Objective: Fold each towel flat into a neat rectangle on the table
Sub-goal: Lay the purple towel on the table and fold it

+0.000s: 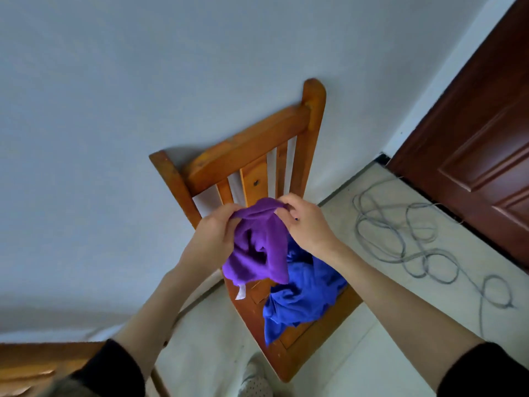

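No fold made: the left hand [213, 236] and right hand [307, 224] pinch the bunched purple towel [262, 247] with curled fingers, above the chair [286, 359]; the blue towel [303, 293] lies crumpled below them, unfolded.

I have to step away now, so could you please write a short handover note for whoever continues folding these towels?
Left hand: pinches the top edge of the purple towel.
Right hand: pinches the same edge; the towel hangs bunched between the two hands above the wooden chair.
Blue towel: crumpled on the chair seat, untouched.
Table: only a corner shows at lower left, with no towel on that part.
Done: purple towel picked up; no fold is visible.
Left: spread and fold the purple towel flat on the table, then the blue one.
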A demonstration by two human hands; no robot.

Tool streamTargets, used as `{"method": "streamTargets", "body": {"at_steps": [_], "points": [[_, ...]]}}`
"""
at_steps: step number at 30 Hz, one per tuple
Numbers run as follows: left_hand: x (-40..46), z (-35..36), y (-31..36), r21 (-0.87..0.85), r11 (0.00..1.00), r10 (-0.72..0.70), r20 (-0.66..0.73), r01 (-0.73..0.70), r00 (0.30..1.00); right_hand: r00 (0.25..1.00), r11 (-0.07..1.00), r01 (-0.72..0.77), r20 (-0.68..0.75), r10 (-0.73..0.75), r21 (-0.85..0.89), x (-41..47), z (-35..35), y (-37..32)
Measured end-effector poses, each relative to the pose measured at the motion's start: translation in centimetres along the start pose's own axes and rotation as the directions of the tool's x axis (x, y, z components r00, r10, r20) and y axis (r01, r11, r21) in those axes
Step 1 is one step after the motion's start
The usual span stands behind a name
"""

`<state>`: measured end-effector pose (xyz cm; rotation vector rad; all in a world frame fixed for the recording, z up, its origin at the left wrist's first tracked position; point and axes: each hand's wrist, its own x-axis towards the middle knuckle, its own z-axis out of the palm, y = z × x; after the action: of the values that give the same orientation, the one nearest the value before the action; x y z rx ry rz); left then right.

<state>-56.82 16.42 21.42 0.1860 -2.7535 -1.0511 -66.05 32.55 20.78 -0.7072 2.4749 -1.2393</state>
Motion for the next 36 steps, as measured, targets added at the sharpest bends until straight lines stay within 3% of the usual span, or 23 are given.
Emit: {"method": "streamTargets", "body": {"at_steps": [4, 9, 11, 15, 18, 23, 27, 32, 36], "points": [[-2.4, -4.8, 2.6, -0.036, 0.996, -0.085, -0.199, 0.079, 0.976, 0.987, 0.993, 0.116, 0.116, -0.113, -0.017, -1.2, -3.2, -6.0], [-8.3, -9.0, 7.3, -0.015, 0.993, -0.114, -0.446, 0.120, 0.888, 0.949, 0.971, 0.237, 0.208, -0.238, 0.031, -3.7, -5.5, -13.0], [-11.4, -9.7, 9.1, -0.051, 0.987, -0.159, -0.424, 0.152, 0.892, 0.928, 0.959, 0.280, 0.243, -0.284, 0.051, -5.6, -5.7, -15.3], [-17.7, -9.8, 11.0, -0.102, 0.966, -0.257, -0.238, 0.239, 0.937, 0.889, 0.938, 0.335, 0.299, -0.346, 0.088, -9.3, -4.7, -19.6], [-21.5, -10.2, 11.7, -0.087, 0.930, -0.367, -0.204, 0.356, 0.908, 0.846, 0.919, 0.371, 0.359, -0.393, 0.133, -11.7, -3.1, -23.4], [-27.7, -13.1, 12.1, -0.084, 0.883, -0.457, -0.377, 0.462, 0.805, 0.787, 0.892, 0.381, 0.421, -0.450, 0.241, -15.5, 0.0, -29.2], [-34.0, -15.6, 12.0, -0.130, 0.831, -0.541, -0.412, 0.540, 0.733, 0.742, 0.870, 0.331, 0.469, -0.479, 0.365, -19.5, 3.9, -33.4], [-42.6, -18.9, 11.9, -0.090, 0.821, -0.527, -0.500, 0.564, 0.687, 0.663, 0.824, 0.332, 0.507, -0.550, 0.459, -25.9, 9.6, -38.8], [-51.8, -22.5, 12.3, -0.137, 0.808, -0.518, -0.630, 0.573, 0.579, 0.583, 0.787, 0.362, 0.537, -0.609, 0.499, -32.5, 14.9, -43.1]]}}
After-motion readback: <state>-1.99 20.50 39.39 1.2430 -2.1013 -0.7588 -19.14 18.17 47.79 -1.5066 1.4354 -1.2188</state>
